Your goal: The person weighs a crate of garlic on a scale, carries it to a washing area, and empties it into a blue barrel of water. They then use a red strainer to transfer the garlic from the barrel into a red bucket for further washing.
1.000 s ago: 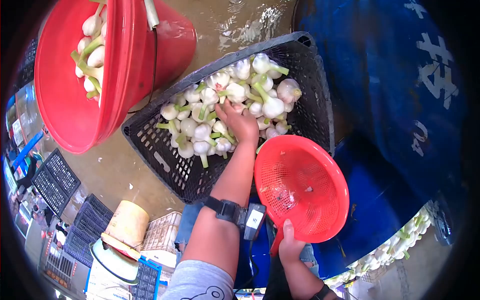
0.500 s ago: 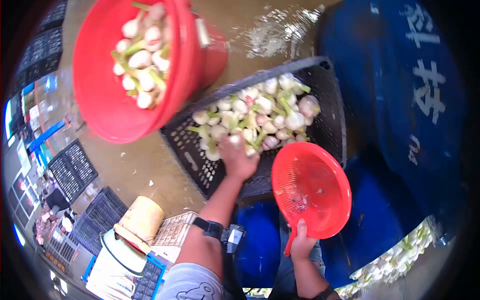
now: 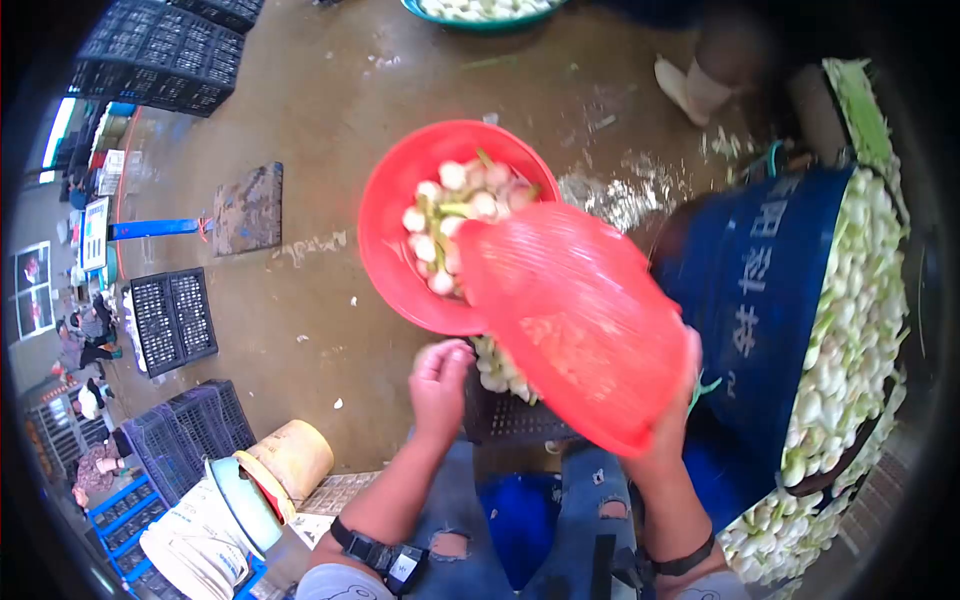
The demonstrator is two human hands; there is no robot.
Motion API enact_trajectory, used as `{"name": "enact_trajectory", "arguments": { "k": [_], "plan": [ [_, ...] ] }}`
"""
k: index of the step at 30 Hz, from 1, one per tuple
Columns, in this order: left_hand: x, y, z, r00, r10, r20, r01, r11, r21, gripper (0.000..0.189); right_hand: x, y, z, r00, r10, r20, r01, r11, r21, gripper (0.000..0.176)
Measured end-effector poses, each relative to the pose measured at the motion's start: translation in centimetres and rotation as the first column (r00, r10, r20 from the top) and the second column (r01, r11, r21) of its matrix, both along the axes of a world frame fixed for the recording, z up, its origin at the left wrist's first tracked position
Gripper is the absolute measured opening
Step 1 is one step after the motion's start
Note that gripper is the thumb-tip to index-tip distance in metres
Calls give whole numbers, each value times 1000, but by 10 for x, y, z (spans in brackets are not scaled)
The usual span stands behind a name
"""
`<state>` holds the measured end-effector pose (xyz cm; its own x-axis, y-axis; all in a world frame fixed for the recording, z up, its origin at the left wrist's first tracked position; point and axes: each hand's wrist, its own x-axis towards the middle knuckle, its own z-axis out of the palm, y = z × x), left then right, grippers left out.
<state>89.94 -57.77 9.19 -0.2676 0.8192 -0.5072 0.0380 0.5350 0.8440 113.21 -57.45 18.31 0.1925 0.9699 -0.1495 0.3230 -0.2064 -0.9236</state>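
Note:
My right hand (image 3: 678,400) grips a red plastic colander (image 3: 580,320), which is lifted and tilted toward the red basin, its near face blurred by motion. The colander hides part of the red basin (image 3: 385,235), where garlic bulbs (image 3: 440,225) with green stems lie. My left hand (image 3: 440,385) is held up left of the colander with its fingers curled closed, and I see nothing in it. Under the colander, a black plastic crate (image 3: 515,420) shows only in part, with more garlic bulbs (image 3: 500,370) in it.
A blue drum (image 3: 750,280) stands at my right, beside a large heap of garlic (image 3: 840,320). On the left are black crates (image 3: 185,420), a yellowish bucket (image 3: 295,455) and a pale basin (image 3: 240,505). Another person's foot (image 3: 685,92) shows at the upper right, on wet floor.
My right hand has raised the colander from above my lap and tipped it toward the red basin. My left hand has come up off the garlic in the crate. The view has shifted.

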Motion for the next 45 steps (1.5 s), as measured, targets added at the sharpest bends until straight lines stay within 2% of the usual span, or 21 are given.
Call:
{"name": "enact_trajectory", "arguments": {
  "k": [1,3,5,6,8,9,11,13,14,15,17,18,22,24,28,30,37,39,40,43,45],
  "plan": [
    [-11,24,9,984,167,56,-164,985,-60,18,-17,25,7,1000,13,15,-13,1000,20,60],
    [-42,66,-27,950,250,185,-245,968,-52,20,-56,68,7,795,260,548,-303,953,-12,64],
    [-67,112,-81,888,293,355,-285,956,-77,25,-94,96,-9,729,337,596,-278,941,-193,78],
    [-73,141,-100,867,271,418,-263,962,-77,28,-111,105,-17,733,276,621,-206,961,-185,81],
    [-72,199,-118,987,158,-5,-155,964,-216,39,-145,114,-37,798,117,591,-41,989,-141,84],
    [-69,218,-115,993,66,-102,-83,982,-171,45,-160,113,-45,840,-42,542,113,989,-98,88],
    [-68,243,-120,984,-34,-175,5,986,-164,51,-183,117,-56,824,-80,561,229,953,-200,90],
    [-66,257,-154,911,-171,-374,78,965,-251,56,-199,129,-61,713,-227,664,531,793,-298,91],
    [-66,259,-183,881,-195,-430,105,969,-225,57,-204,146,-64,660,-110,743,613,651,-448,94],
    [-67,267,-178,884,-217,-415,124,963,-239,57,-208,162,-70,648,-109,754,630,634,-450,94],
    [-66,292,-139,832,-446,-331,254,836,-487,61,-216,184,-94,591,-8,807,747,382,-544,95],
    [-68,311,-111,900,-425,-97,293,754,-587,64,-219,179,-117,568,-11,823,737,452,-503,95],
    [-67,355,-39,952,-138,272,304,508,-806,71,-244,207,-161,637,-132,760,738,391,-550,95],
    [-61,355,-64,954,-114,278,296,511,-807,70,-237,231,-184,741,-202,641,672,248,-698,95],
    [-56,359,-128,960,4,282,231,560,-795,70,-160,221,-263,875,-147,462,484,226,-845,93],
    [-55,357,-162,957,66,283,196,572,-796,69,-135,172,-319,913,-103,394,370,612,-698,93],
    [-56,318,-191,926,210,314,105,653,-750,67,-110,201,-230,895,-438,-87,70,328,-942,91],
    [-62,306,-191,908,245,340,90,679,-729,67,-105,198,-209,892,-414,-181,-51,305,-951,80],
    [-76,291,-187,897,269,352,75,691,-719,67,-111,205,-193,893,-437,-110,45,329,-943,59],
    [-70,299,-183,891,265,368,70,721,-689,67,-104,195,-223,885,-424,-191,-25,367,-930,38],
    [-62,300,-176,858,185,478,182,762,-621,68,-102,201,-254,855,-448,-261,-135,294,-946,57]
  ]
}}
